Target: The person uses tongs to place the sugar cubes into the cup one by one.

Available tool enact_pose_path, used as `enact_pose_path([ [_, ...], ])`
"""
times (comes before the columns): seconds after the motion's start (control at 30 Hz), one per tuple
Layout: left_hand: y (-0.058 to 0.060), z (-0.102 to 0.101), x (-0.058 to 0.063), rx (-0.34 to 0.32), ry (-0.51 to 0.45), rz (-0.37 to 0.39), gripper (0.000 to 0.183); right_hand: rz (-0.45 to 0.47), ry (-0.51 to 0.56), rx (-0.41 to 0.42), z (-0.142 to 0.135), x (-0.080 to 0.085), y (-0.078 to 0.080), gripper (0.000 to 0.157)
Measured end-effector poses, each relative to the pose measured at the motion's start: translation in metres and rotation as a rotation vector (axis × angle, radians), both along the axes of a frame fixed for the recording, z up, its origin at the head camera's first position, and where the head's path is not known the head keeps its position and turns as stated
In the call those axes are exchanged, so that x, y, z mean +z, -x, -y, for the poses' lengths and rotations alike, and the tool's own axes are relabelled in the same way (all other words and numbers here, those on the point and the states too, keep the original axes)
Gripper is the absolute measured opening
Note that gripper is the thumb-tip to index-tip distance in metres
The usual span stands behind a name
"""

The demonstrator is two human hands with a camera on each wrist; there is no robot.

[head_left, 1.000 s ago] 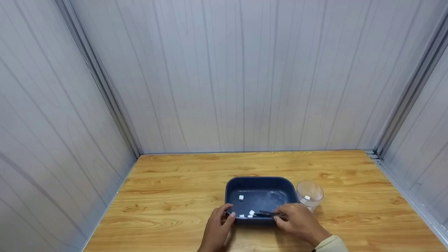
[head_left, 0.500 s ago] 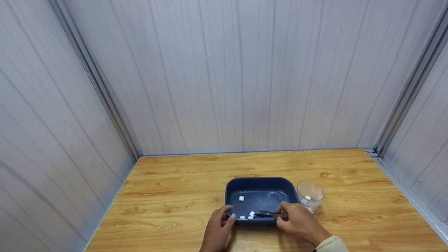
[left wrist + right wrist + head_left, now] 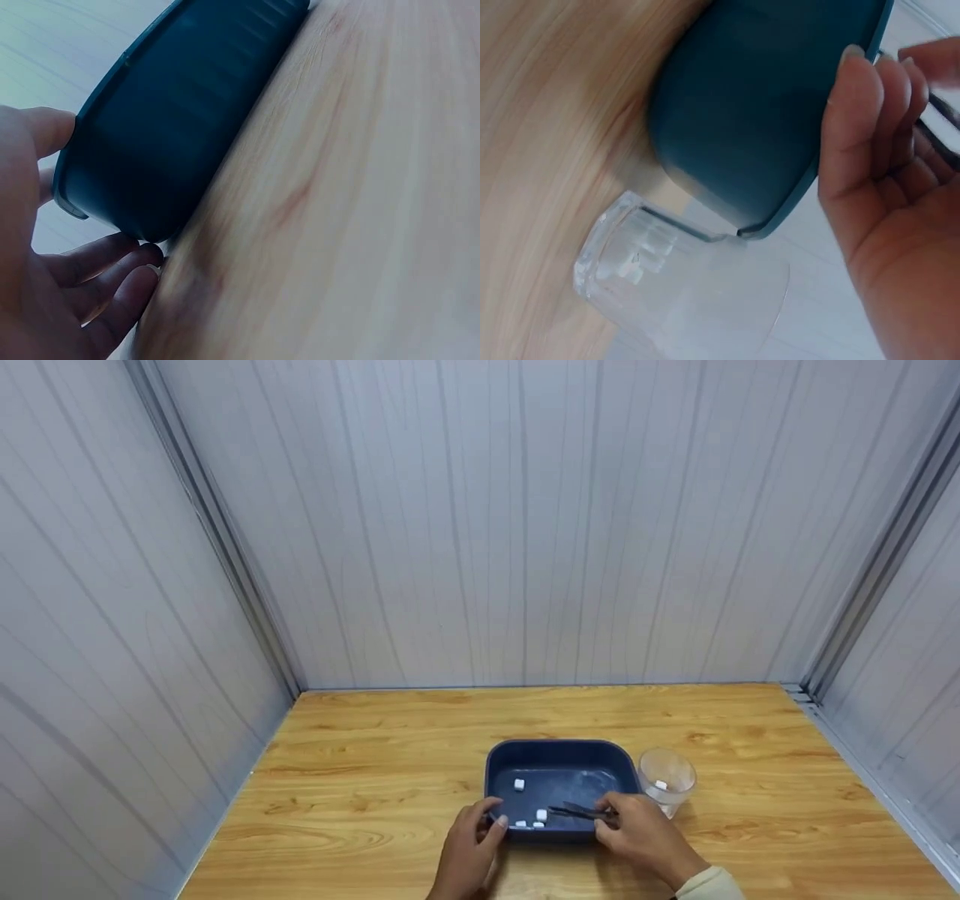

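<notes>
My left hand (image 3: 469, 847) grips the near left corner of a dark blue rectangular dish (image 3: 561, 747), thumb at the rim. In the left wrist view its other fingers curl by the dish's outer wall (image 3: 172, 112). My right hand (image 3: 645, 832) pinches black tweezers (image 3: 581, 811) over the dish's near side. Their tips are just right of a small white cube (image 3: 541, 815) and appear apart from it. Two more white cubes lie by the near wall, partly hidden, and another white cube (image 3: 519, 784) lies farther back. The right wrist view shows the tweezers (image 3: 939, 146) only in part.
A clear glass (image 3: 667, 772) stands close against the dish's right side, with several white cubes (image 3: 641, 251) inside. The wooden tabletop (image 3: 360, 780) runs back to pale panel walls (image 3: 480, 547) on three sides.
The tweezers' tips have drawn slightly up and away from the nearest cube. That cube was tilted and now sits squarer. My left hand keeps its place on the dish.
</notes>
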State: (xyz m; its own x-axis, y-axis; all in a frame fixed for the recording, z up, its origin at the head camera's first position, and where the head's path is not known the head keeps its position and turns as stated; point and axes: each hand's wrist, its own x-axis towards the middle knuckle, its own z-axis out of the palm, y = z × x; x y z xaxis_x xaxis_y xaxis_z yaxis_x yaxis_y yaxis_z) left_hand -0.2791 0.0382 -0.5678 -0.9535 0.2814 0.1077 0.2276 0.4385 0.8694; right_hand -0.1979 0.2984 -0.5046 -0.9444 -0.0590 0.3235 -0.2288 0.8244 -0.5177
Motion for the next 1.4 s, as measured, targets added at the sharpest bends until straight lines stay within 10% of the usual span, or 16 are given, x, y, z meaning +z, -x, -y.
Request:
enact_pose_path([
  [0.47, 0.000, 0.001, 0.000, 0.017, -0.006, 0.007, 0.025, 0.132, -0.022, -0.136, 0.011, 0.007, 0.006, 0.016],
  [1.4, -0.002, -0.001, -0.002, 0.011, -0.002, -0.026, 0.031, -0.033, 0.026, -0.155, 0.008, 0.000, -0.001, 0.016],
])
